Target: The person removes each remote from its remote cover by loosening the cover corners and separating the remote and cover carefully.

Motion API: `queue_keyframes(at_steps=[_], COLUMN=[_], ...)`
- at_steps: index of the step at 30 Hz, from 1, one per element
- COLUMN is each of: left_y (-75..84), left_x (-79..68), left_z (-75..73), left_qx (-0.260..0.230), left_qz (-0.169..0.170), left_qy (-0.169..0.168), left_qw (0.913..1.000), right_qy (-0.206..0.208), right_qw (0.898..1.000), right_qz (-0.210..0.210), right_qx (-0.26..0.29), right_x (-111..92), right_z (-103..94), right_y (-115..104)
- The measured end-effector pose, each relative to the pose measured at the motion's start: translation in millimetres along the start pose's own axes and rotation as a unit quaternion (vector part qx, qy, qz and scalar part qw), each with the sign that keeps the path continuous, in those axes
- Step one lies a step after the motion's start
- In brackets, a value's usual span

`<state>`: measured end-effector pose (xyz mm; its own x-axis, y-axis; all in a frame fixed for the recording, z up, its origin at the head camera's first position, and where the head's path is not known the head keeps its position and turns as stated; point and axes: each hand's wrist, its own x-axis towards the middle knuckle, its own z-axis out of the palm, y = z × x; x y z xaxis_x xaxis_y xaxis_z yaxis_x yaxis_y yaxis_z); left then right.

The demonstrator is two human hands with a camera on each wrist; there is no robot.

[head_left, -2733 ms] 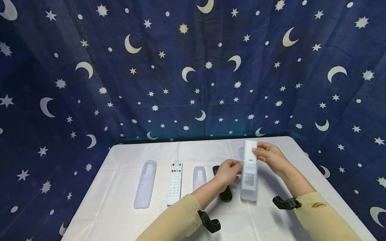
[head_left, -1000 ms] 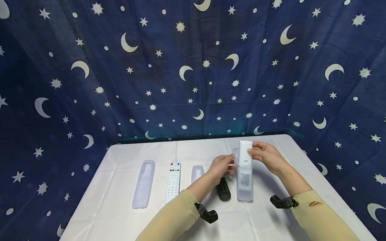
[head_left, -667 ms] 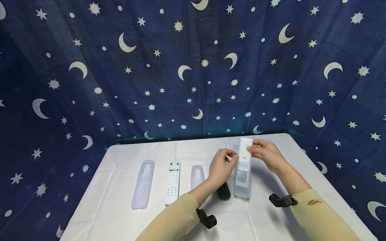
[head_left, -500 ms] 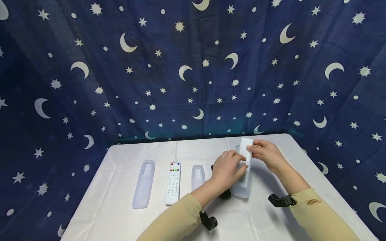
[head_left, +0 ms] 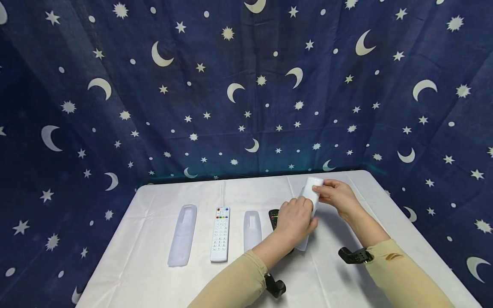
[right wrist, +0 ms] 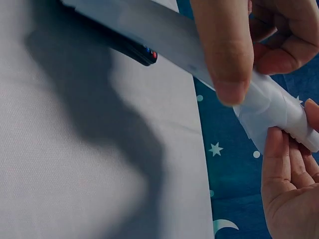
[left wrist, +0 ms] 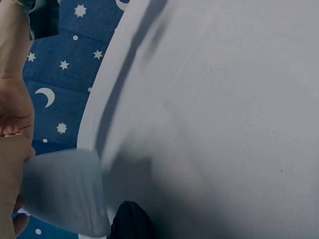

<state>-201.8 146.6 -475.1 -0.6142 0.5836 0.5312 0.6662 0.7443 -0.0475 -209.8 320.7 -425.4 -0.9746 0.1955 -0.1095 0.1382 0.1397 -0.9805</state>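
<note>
A white remote control (head_left: 313, 185) is held tilted above the table, its lower part inside a translucent silicone cover (head_left: 302, 245). My right hand (head_left: 340, 197) pinches the bare upper end between thumb and fingers. Around the covered middle my left hand (head_left: 294, 217) is wrapped, its thumb (right wrist: 230, 74) lying along the surface in the right wrist view. The cover's free bottom end (left wrist: 65, 191) sticks out below the left hand in the left wrist view. Under the left hand, partly hidden, lies a black remote control (head_left: 273, 217).
Left of the hands, a small translucent cover (head_left: 252, 231), a white remote control (head_left: 220, 235) with coloured buttons and a longer translucent cover (head_left: 182, 235) lie in a row on the white table (head_left: 146, 256). A dark starry curtain (head_left: 215, 94) hangs behind.
My left hand leaves the cover's upper edge, reaches across the remote control and now grips its middle. The remote control has tilted, its lower end swinging left. My right hand keeps its pinch.
</note>
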Motion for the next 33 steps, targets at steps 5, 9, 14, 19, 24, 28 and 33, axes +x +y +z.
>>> queue_keyframes(at_steps=[5, 9, 14, 19, 24, 28, 33], left_y=[-2.9, -5.5, -8.6, -11.4, -13.3, -13.1, -8.9], left_x=[0.5, -0.4, -1.4, -1.0, 0.9, 0.8, -1.1], left_z=[-4.5, -6.4, -4.7, -4.2, -5.3, -6.3, -11.7], left_qx=[-0.016, -0.026, -0.023, 0.006, 0.034, 0.070, 0.115], left_qz=[0.006, 0.014, 0.010, 0.005, 0.017, 0.039, 0.104], left_qy=[-0.005, -0.010, -0.014, -0.010, -0.009, -0.034, -0.048], left_qw=[0.9998, 0.9995, 0.9996, 0.9999, 0.9992, 0.9962, 0.9868], right_qy=[0.004, 0.007, 0.015, 0.021, 0.017, 0.017, 0.020], right_qw=[1.000, 1.000, 0.999, 0.999, 0.998, 0.998, 0.999], right_qz=[-0.001, -0.003, 0.000, 0.006, 0.009, 0.008, 0.001], right_qx=[0.019, 0.027, 0.028, 0.036, 0.067, 0.060, 0.035], right_x=[-1, -1, -1, -1, -2, -2, -4], right_z=[-2.2, -3.0, -3.7, -6.1, -7.4, -5.7, -2.1], right_y=[-2, -3, -4, -3, -2, -2, -2])
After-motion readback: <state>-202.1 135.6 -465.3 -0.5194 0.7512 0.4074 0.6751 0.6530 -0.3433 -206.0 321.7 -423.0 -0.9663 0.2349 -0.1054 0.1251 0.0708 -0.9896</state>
